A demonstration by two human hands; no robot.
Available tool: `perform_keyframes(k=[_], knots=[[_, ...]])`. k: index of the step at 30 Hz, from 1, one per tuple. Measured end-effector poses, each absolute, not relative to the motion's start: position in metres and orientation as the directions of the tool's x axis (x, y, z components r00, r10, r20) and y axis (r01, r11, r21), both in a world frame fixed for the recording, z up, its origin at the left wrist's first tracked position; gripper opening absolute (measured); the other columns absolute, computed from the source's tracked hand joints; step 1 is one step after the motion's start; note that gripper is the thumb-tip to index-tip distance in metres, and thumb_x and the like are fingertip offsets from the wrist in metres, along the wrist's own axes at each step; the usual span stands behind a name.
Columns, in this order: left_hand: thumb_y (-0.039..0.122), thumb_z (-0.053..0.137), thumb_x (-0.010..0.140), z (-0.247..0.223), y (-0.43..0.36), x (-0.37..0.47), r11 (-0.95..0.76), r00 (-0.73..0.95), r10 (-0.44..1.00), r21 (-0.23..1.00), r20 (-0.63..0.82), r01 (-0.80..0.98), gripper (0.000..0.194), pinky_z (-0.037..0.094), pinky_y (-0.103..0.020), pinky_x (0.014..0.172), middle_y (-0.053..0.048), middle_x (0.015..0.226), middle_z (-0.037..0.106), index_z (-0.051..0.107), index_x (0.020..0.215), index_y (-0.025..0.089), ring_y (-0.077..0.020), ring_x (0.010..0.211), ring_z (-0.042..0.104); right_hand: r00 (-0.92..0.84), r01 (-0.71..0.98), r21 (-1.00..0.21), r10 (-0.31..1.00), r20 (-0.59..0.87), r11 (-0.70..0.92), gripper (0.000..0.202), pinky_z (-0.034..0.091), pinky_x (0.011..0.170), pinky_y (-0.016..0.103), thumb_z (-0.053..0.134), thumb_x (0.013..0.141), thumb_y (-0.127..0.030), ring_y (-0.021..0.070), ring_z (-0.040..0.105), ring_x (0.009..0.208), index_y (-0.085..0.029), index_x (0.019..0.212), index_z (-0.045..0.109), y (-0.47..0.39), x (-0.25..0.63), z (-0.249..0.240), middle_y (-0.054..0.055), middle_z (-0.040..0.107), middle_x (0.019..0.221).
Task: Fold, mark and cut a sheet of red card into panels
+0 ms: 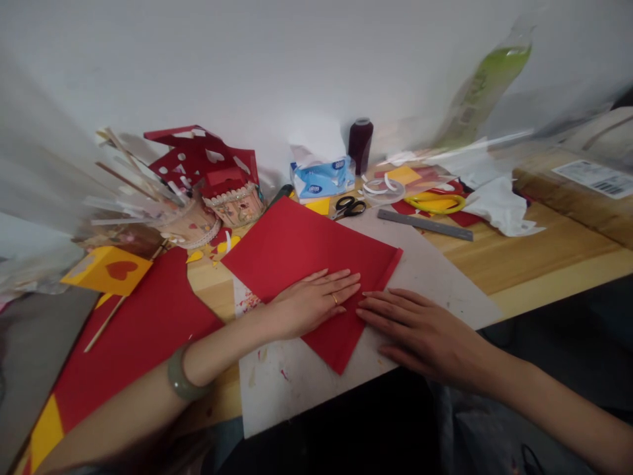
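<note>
A sheet of red paper [297,244] lies turned at an angle on a pale work board [445,284], with a narrow folded strip along its right edge. Flat on the sheet rests my left hand [309,300], its fingers stretched out and a ring on one of them. My right hand [410,330] lies with extended fingers, the tips at the folded edge of the paper. Neither hand grasps anything. Part of the paper is hidden beneath my left hand.
Behind the sheet are black-handled scissors [350,207], a metal ruler [425,225], yellow-handled scissors [440,203], a tissue pack [324,178] and a dark thread spool [361,145]. To the left lie another red sheet [143,336], a yellow paper flag [106,269] and a decorated pot [190,224]. A bottle [487,92] stands back right.
</note>
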State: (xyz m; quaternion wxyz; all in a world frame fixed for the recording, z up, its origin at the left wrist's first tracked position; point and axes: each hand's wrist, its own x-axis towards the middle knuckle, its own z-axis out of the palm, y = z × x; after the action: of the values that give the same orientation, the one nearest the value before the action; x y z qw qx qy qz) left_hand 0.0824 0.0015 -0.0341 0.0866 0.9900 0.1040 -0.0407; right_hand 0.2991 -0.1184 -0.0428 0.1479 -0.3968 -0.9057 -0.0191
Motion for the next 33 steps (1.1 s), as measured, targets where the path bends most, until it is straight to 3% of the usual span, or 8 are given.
perform_keyframes(k=[33], knots=[[0.027, 0.031, 0.1, -0.0321, 0.0011, 0.0813, -0.963, 0.978, 0.193, 0.176, -0.079, 0.204, 0.043, 0.016, -0.031, 0.113, -0.007, 0.148, 0.032, 0.034, 0.139, 0.012, -0.0135, 0.139, 0.021, -0.622, 0.704, -0.151, 0.705, 0.34, 0.694, 0.037, 0.044, 0.096, 0.04, 0.044, 0.093, -0.03, 0.0214, 0.053, 0.115, -0.012, 0.125, 0.053, -0.1175, 0.298, -0.0396, 0.011, 0.06, 0.123]])
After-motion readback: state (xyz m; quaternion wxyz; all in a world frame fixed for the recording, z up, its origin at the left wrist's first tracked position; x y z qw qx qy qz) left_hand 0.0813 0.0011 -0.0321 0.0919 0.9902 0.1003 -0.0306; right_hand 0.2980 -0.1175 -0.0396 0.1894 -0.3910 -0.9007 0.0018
